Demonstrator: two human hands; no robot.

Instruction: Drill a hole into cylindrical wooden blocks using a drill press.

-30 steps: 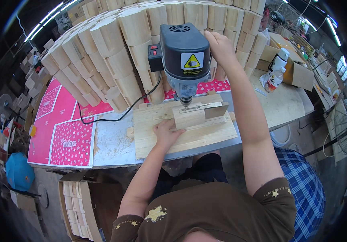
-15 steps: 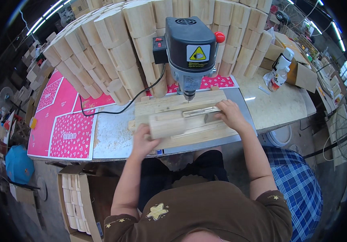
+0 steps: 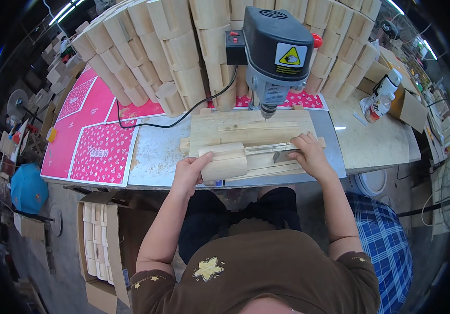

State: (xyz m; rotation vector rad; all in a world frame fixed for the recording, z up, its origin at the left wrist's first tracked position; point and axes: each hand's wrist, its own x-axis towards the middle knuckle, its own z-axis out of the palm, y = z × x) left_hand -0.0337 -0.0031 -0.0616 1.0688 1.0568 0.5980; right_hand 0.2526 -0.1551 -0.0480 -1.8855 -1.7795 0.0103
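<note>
In front of the drill press [image 3: 278, 46] and to its left, a rounded wooden block [image 3: 224, 163] has its left end pinched between thumb and fingers of the left hand [image 3: 187, 174]. Directly in front of the drill press, the right hand [image 3: 311, 156] curls over the end of a slim slotted strip [image 3: 266, 148]; whether its fingers grip, I cannot tell. Behind the drill press stand stacked wooden pieces [image 3: 175, 52].

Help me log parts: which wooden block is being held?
The sideways block in the left hand; the stacked blocks and boxed blocks are touched by neither hand.
</note>
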